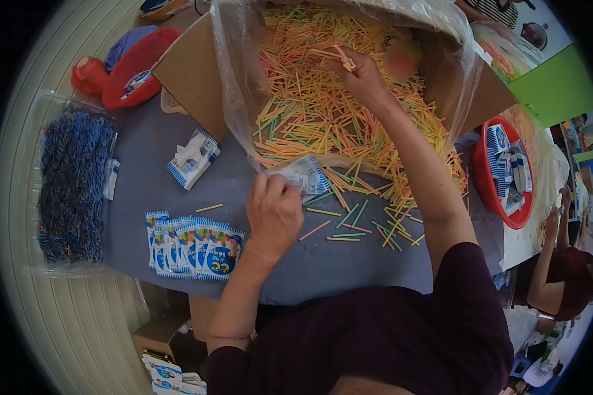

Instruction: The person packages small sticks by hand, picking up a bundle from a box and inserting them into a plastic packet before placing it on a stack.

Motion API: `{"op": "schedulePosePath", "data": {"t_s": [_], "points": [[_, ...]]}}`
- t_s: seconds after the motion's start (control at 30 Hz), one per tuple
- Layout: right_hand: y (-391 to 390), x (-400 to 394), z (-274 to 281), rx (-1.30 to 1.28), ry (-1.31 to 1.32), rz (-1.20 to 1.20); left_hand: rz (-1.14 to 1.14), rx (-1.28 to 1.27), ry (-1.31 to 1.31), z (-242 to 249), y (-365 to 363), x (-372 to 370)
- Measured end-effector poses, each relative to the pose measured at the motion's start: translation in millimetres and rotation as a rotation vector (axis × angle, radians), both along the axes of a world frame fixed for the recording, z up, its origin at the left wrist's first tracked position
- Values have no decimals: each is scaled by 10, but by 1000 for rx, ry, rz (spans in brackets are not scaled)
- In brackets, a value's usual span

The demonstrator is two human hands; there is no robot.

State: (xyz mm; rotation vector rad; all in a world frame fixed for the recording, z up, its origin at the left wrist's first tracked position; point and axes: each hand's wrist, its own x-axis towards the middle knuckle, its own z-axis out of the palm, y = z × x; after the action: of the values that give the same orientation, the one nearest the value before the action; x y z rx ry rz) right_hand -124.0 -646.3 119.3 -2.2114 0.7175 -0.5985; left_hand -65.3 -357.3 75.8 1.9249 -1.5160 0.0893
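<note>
My left hand is closed on a small blue-and-white packet at the front edge of a lined box. Over the box, my right hand grips a few thin coloured sticks, with its fingers closed round them. Below it the box holds a big heap of yellow, pink and green sticks. Some loose sticks lie on the grey cloth in front of the box. Left of my left hand, overlapping printed packets lie in a row.
A tray of dark blue packets stands at far left. Red baskets flank the box. A blue-striped tissue pack lies left of the box. Cardboard flaps stick out sideways. Two other people are at the right.
</note>
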Motion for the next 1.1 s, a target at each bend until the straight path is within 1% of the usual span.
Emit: {"op": "schedulePosePath", "data": {"t_s": [0.03,0.07,0.1,0.13,0.2,0.23,0.3,0.33,0.37,0.4,0.43,0.47,0.5,0.53,0.57,0.6,0.63,0.67,0.7,0.77,0.8,0.87,0.9,0.93,0.97,1.0,1.03,1.1], "points": [[-3,-7,-63,-1,2,-4,1,42,-88,-64,33,-32],[-18,-9,-180,-154,-86,-12,2,85,-177,-95,49,-49],[46,-3,-155,-307,-174,-19,-1,84,-177,-86,46,-52],[67,-20,-92,-306,-173,-18,-4,61,-150,-67,52,-56],[115,-57,70,-598,625,-78,-1,45,-123,-12,84,-43],[97,-69,49,-598,624,-74,-24,92,-71,28,93,-8],[30,-130,9,-568,398,-89,-43,138,-16,47,83,73],[10,-150,4,-567,399,-87,-51,82,106,45,62,128],[-10,-169,2,-171,140,-55,-60,25,227,40,39,179],[-24,-196,-1,226,-121,-23,-62,27,226,25,21,222],[-36,-241,-26,229,-122,-28,-38,-36,441,1,0,259],[-37,-304,-71,342,-266,91,-16,-97,657,-13,-34,277],[-16,-360,-105,454,-409,213,-20,-91,659,0,-83,264],[102,-418,-39,627,-508,287,-30,-139,763,36,-145,237],[222,-457,21,628,-510,291,-37,-190,863,72,-211,215],[338,-489,78,717,-568,347,-34,-191,858,101,-289,190],[433,-514,125,804,-626,402,-63,-192,990,130,-380,153],[518,-526,170,800,-631,402,-96,-192,1123,154,-469,113],[593,-521,211,720,-608,427,-104,-191,1118,176,-555,77],[633,-505,265,568,-585,460,-232,-292,1217,215,-711,6],[618,-500,266,561,-592,453,-243,-288,1213,223,-778,-20],[554,-486,243,418,-450,381,-252,-319,1036,205,-900,-41],[525,-492,260,443,-480,428,-259,-319,1033,184,-959,-23],[526,-496,270,439,-484,426,-249,-323,854,153,-1015,4],[555,-495,278,581,-594,321,-238,-325,676,130,-1053,20],[564,-495,286,722,-703,212,-242,-323,675,115,-1079,19],[498,-502,284,720,-706,209,-212,-335,703,101,-1103,11],[345,-534,266,769,-996,273,-180,-341,734,105,-1127,-3]]}}
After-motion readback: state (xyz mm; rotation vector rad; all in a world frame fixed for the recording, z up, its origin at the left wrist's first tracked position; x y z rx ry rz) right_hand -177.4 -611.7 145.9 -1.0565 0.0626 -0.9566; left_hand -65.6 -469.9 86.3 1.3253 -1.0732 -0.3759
